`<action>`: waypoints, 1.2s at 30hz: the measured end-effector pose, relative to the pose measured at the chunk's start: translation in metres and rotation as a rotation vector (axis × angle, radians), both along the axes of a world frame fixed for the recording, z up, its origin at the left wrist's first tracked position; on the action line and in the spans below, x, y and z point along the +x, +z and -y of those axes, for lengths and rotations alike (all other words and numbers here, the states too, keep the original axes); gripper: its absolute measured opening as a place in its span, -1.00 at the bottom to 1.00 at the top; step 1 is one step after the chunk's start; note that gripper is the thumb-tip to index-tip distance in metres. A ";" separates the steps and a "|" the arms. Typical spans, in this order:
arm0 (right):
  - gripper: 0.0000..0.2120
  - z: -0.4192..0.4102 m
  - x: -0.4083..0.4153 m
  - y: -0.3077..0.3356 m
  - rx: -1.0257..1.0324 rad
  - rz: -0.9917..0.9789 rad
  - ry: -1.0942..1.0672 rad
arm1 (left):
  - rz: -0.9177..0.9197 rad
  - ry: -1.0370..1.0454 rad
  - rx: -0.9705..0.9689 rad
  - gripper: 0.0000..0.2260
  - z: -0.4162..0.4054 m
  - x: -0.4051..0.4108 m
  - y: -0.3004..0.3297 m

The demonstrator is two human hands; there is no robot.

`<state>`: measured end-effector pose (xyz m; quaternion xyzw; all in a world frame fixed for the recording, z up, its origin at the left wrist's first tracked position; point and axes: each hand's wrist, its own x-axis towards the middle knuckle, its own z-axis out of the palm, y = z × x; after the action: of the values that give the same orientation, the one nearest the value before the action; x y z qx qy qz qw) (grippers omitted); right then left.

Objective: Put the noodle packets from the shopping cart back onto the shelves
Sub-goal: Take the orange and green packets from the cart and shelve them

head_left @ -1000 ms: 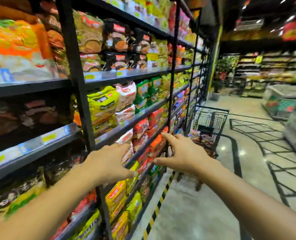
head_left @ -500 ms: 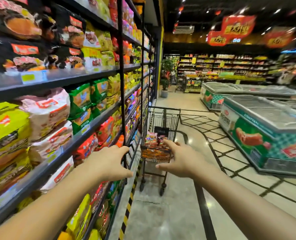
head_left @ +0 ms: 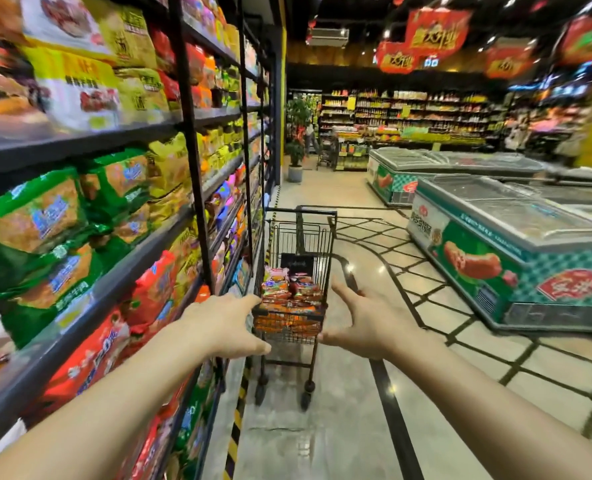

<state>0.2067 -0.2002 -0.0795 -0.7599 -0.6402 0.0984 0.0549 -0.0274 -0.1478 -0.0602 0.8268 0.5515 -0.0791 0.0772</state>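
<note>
Noodle packets (head_left: 289, 294) fill the shopping cart (head_left: 299, 216); left hand (head_left: 223, 325) and right hand (head_left: 365, 322) reach forward, fingers spread, empty.

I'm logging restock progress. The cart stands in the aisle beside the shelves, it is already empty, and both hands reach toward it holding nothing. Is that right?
Not quite: the shopping cart is not empty. The head view shows noodle packets piled in its basket. The rest holds: it stands beside the shelves, and the left hand and right hand reach toward it holding nothing.

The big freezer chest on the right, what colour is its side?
Green and white checks on the freezer chest, with a red sausage picture; head view.
</note>
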 end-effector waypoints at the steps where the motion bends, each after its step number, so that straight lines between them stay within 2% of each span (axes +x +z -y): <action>1: 0.00 -0.019 0.007 -0.002 0.002 -0.001 0.004 | 0.003 0.005 -0.002 -0.15 -0.018 0.007 -0.003; 7: -0.01 -0.147 0.056 -0.002 -0.001 -0.027 0.027 | 0.055 0.025 -0.061 -0.11 -0.140 0.058 -0.008; 13: -0.07 -0.264 0.104 0.004 0.005 -0.018 0.059 | 0.007 0.051 -0.041 -0.09 -0.252 0.113 0.001; 21: -0.07 -0.422 0.133 -0.022 -0.103 -0.072 0.046 | 0.012 0.014 -0.089 -0.16 -0.415 0.157 -0.024; 27: -0.08 -0.538 0.142 -0.048 -0.129 -0.107 -0.027 | 0.037 -0.032 -0.075 -0.13 -0.558 0.168 -0.056; 36: -0.07 -0.674 0.164 -0.107 -0.242 -0.189 -0.134 | 0.118 -0.085 -0.100 -0.22 -0.712 0.207 -0.120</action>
<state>0.3709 0.4736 -0.1866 -0.7892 -0.5636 0.2422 0.0293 0.1796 0.5646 -0.1804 0.8479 0.5057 -0.0607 0.1471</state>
